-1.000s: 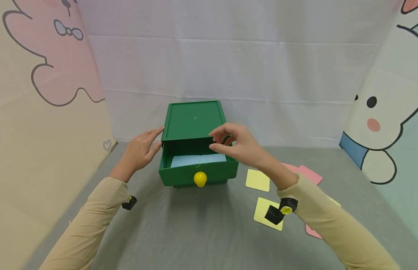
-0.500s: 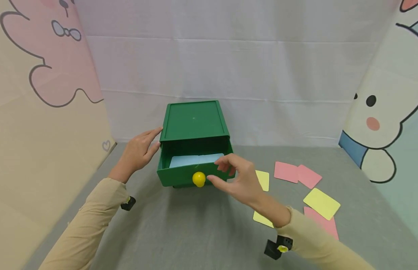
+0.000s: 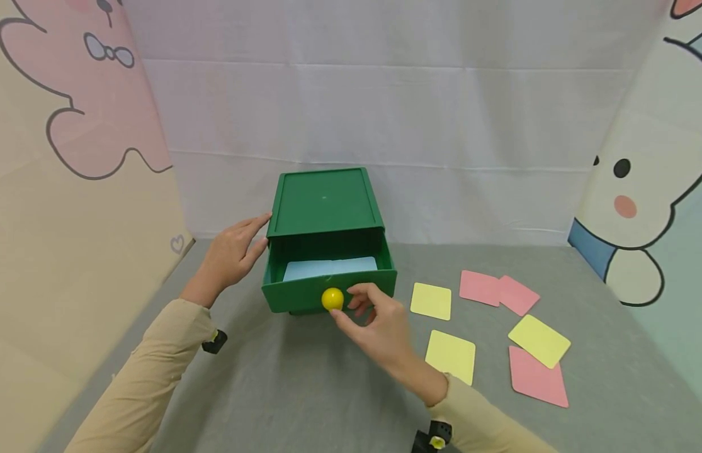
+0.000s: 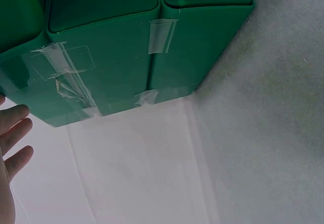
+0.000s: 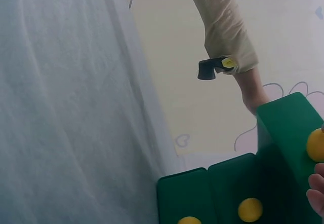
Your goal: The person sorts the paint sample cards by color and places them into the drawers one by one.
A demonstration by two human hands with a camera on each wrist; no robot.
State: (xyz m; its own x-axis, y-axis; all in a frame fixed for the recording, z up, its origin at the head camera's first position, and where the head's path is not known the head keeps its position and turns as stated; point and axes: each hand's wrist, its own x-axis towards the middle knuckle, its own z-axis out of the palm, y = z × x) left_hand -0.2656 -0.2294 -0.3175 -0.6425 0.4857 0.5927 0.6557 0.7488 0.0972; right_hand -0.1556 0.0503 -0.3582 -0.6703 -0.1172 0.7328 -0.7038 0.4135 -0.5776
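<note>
A green drawer box (image 3: 323,201) stands at the back of the grey table, its drawer (image 3: 294,296) pulled partly out. A light blue card (image 3: 328,267) lies flat inside. My right hand (image 3: 344,303) is at the drawer front, thumb and index finger pinching the yellow knob (image 3: 332,299). My left hand (image 3: 254,236) rests with straight fingers against the box's left side. In the left wrist view the taped green wall (image 4: 126,57) fills the top, with the fingertips (image 4: 15,133) beside it. The right wrist view shows the box (image 5: 283,148) and the knob (image 5: 316,144) at its edge.
Loose cards lie right of the box: yellow ones (image 3: 431,300) (image 3: 450,355) (image 3: 539,340) and pink ones (image 3: 480,287) (image 3: 518,295) (image 3: 537,376). Cartoon panels stand along the left and right sides, and a white cloth backdrop (image 3: 384,113) hangs behind.
My right hand came down from above the open drawer to the drawer front and took the yellow knob. The left hand and the box stayed put.
</note>
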